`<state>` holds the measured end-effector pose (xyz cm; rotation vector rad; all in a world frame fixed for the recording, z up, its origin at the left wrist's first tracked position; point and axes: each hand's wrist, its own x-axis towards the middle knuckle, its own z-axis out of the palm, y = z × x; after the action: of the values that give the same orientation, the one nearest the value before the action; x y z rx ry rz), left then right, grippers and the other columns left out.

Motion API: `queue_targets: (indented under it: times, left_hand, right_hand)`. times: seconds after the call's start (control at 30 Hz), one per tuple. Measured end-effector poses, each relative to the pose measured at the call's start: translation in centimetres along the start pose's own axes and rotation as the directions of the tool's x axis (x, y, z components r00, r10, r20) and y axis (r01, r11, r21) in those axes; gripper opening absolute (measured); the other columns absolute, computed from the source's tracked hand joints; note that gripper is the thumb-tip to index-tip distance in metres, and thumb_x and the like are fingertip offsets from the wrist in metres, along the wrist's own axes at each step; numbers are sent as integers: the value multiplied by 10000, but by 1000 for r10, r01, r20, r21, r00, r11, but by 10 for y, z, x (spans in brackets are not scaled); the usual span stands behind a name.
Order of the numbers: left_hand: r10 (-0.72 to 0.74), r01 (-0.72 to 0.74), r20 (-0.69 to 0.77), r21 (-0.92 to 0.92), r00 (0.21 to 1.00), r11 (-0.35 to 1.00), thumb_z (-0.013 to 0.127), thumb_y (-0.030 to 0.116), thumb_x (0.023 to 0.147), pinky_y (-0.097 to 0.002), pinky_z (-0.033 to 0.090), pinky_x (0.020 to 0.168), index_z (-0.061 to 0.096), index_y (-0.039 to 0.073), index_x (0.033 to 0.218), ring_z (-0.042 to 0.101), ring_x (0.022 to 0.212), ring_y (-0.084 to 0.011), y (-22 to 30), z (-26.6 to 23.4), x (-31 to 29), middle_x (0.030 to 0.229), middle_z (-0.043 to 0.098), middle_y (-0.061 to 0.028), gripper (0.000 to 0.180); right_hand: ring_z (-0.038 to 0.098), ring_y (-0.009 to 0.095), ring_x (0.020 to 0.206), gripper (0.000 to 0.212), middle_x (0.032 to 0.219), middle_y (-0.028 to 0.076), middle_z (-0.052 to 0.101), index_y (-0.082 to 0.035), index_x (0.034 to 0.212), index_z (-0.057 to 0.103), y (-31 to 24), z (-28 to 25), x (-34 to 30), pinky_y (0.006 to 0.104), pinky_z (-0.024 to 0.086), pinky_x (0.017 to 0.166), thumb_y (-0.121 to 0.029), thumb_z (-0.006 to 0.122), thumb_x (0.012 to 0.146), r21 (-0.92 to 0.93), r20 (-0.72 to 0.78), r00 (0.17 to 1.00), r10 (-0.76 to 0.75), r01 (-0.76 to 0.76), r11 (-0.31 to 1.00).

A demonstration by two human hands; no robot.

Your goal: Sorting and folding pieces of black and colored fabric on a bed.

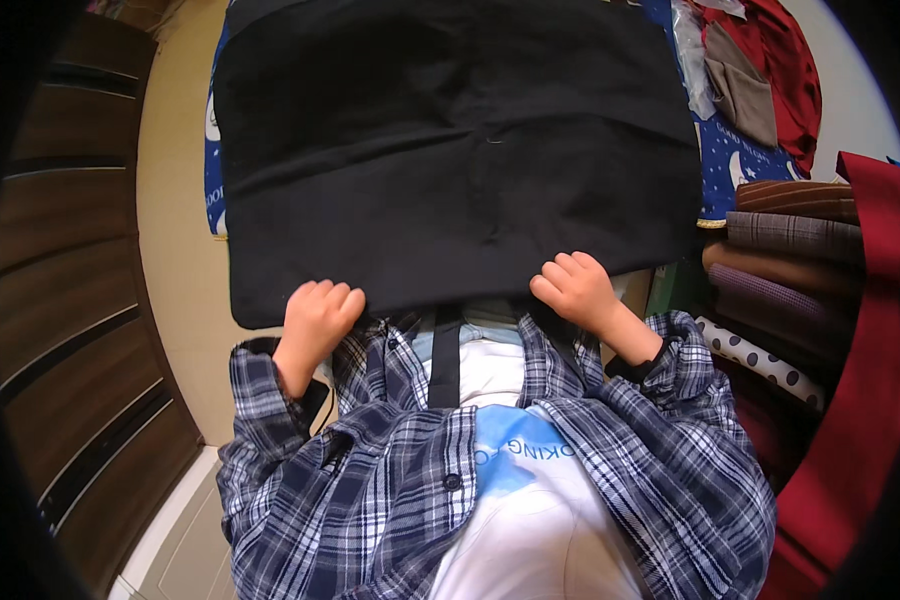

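Cloth (460, 210) of black colour lies in front, over a blue patterned cover (715, 195). Left hand (325, 308) and right hand (575, 285) each have the grip curled closed on its near edge. Probably this step is straightening; next move calls for even pulling.

Soft light, faint shadows, fairly sharp hands (577, 288), bent edges, blackened corners

We've got our cloth (460, 210), plain black, spread wide and nearly flat right in front of us! Soft creases run across its width, we spot a small pale mark near the middle, the near-left corner looks rounded, and the near edge, gripped at two places, slants away toward our right.
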<state>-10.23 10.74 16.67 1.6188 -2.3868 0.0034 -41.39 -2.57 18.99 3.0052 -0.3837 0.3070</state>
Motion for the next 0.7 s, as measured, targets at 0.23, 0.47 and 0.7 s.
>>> queue_targets:
  times: [0.23, 0.47, 0.7]
  left_hand:
    - [-60, 63, -30, 91, 998, 994, 520, 93, 584, -259, 339, 449, 385, 126, 614, 397, 467, -130, 22, -8, -18, 533, 313, -7, 141]
    - [-339, 331, 5, 206, 941, 921, 503, 66, 640, -268, 365, 466, 491, 64, 1098, 444, 523, -147, 6, 5, -44, 595, 387, -14, 458]
    - [-601, 560, 16, 345, 799, 754, 523, 41, 620, -297, 399, 449, 504, 112, 1123, 491, 477, -189, -13, 11, -96, 548, 489, -26, 509]
  right_hand:
    - [412, 142, 533, 388, 597, 4, 360, -125, 1025, 554, 18, -13, -41, 270, 333, 472, -117, 504, 640, -191, 44, 958, 283, -269, 944]
    - [437, 174, 573, 502, 610, 18, 390, -118, 1071, 544, 49, -26, -93, 300, 339, 503, -53, 528, 574, -417, 65, 852, 519, -449, 790]
    - [528, 220, 536, 372, 579, 58, 534, -150, 1024, 574, 83, -13, -188, 375, 422, 513, -85, 514, 663, -588, 0, 562, 827, -669, 454]
